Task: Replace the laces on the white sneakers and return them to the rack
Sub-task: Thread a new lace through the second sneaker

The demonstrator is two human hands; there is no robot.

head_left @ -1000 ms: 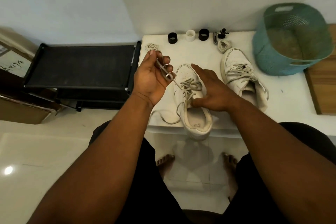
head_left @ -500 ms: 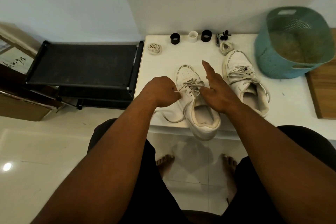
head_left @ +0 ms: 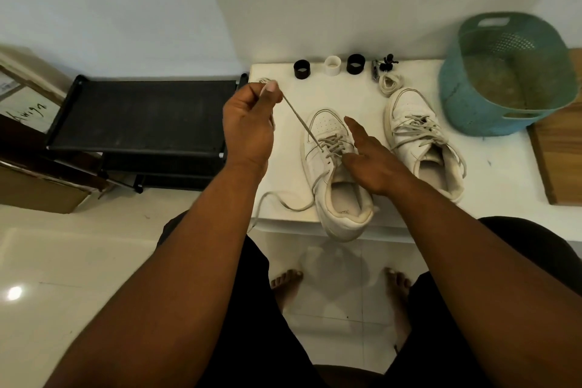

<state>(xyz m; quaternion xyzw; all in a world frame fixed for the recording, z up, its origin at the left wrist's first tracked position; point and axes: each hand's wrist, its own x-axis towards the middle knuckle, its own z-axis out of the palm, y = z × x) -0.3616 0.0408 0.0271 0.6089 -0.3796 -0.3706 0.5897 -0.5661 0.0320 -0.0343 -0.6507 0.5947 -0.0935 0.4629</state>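
Observation:
Two white sneakers stand on a white table point(head_left: 491, 186). The near sneaker point(head_left: 338, 195) points away from me, its heel over the table's front edge. My left hand point(head_left: 248, 126) is raised left of it and pinches its grey lace point(head_left: 302, 123), which runs taut from an eyelet to my fingers. A loose end of the lace point(head_left: 283, 203) trails off the table edge. My right hand point(head_left: 368, 154) rests on the shoe's right side with straight fingers. The second sneaker point(head_left: 422, 138), loosely laced, lies to the right.
A black shoe rack point(head_left: 141, 123) stands left of the table. At the table's back sit two black rings point(head_left: 301, 69), a white ring point(head_left: 332, 65), small black clips point(head_left: 382, 66) and a coiled lace point(head_left: 389, 83). A teal basket point(head_left: 504, 79) is at right, beside a wooden surface point(head_left: 560, 161).
My left hand went down to the sneaker's eyelets, then rose up and left again, drawing the lace taut. My right hand's fingers straightened on the shoe.

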